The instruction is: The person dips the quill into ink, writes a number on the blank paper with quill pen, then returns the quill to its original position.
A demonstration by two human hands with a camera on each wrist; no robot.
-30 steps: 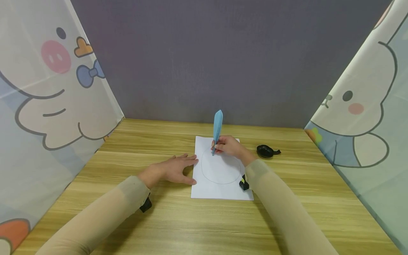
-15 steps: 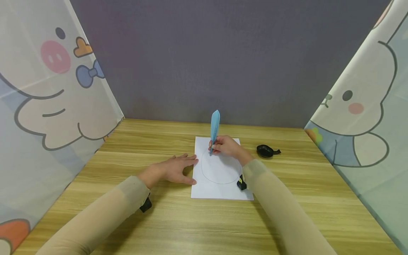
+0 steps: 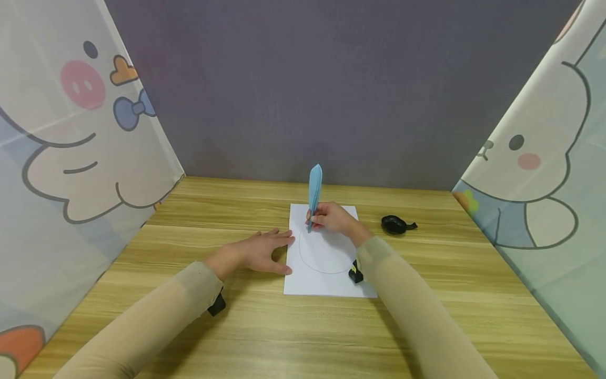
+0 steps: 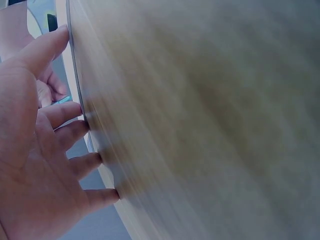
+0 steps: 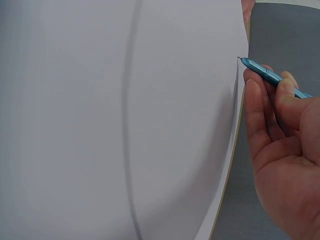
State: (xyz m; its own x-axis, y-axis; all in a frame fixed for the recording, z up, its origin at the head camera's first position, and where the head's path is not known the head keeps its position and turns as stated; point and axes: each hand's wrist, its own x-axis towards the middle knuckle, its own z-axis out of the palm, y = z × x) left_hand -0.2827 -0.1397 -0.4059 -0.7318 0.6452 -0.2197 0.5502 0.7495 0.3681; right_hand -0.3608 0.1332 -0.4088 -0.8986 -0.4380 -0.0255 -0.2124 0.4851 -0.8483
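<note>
A white sheet of paper [image 3: 326, 287] lies on the wooden table, and a thin rounded outline shows on it. My right hand [image 3: 333, 217] pinches a blue pen [image 3: 314, 184] with a feather-shaped top above the sheet's upper part. In the right wrist view the pen's tip [image 5: 241, 59] meets the paper at the end of a drawn line. My left hand [image 3: 260, 251] rests at the sheet's left edge, its fingers spread; the left wrist view shows the fingertips [image 4: 110, 195] touching down along that edge.
A black rounded object with a short tail [image 3: 395, 225] lies on the table right of the paper. A dark grey panel [image 3: 303, 95] stands behind the table [image 3: 246, 337]. Cartoon-printed sheets hang at both sides.
My right hand has moved a little to the left with the pen, along the top of the drawn outline. The left hand has stayed in place at the paper's edge.
</note>
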